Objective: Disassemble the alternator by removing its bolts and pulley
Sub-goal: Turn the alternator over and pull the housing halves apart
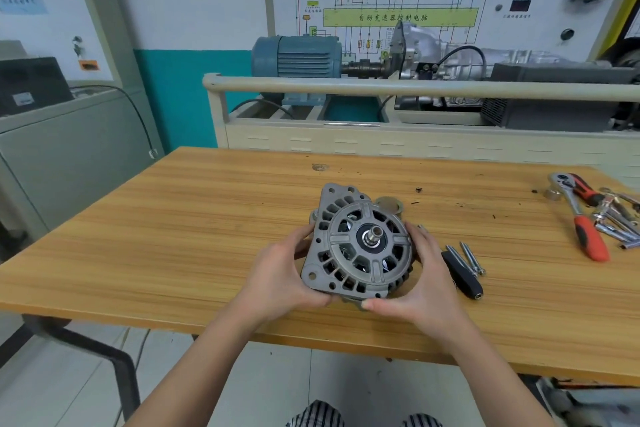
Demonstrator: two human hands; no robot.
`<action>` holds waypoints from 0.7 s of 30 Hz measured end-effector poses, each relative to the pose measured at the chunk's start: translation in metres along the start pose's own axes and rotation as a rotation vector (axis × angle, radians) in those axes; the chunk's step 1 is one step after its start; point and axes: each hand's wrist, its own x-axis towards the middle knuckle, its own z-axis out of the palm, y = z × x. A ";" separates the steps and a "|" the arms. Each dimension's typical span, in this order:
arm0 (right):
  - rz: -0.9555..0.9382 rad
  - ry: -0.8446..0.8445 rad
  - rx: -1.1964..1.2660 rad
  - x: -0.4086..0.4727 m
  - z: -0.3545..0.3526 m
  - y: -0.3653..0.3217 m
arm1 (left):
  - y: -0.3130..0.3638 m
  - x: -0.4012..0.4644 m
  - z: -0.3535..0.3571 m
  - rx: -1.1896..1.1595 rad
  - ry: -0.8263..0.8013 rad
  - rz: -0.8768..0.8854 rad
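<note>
1. Both hands grasp the alternator [360,250] over the surface [194,218]: left grip [287,274] on its left rim, right grip [420,282] on its right.
2. Its shaft [371,238] stands bare, the pulley [390,204] behind; long bolts [465,258] lie beside it.
3. Likely left: splitting the housing.
</note>
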 end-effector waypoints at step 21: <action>0.261 0.358 0.632 0.051 0.021 -0.006 | 0.027 0.027 0.027 -0.394 0.137 -0.184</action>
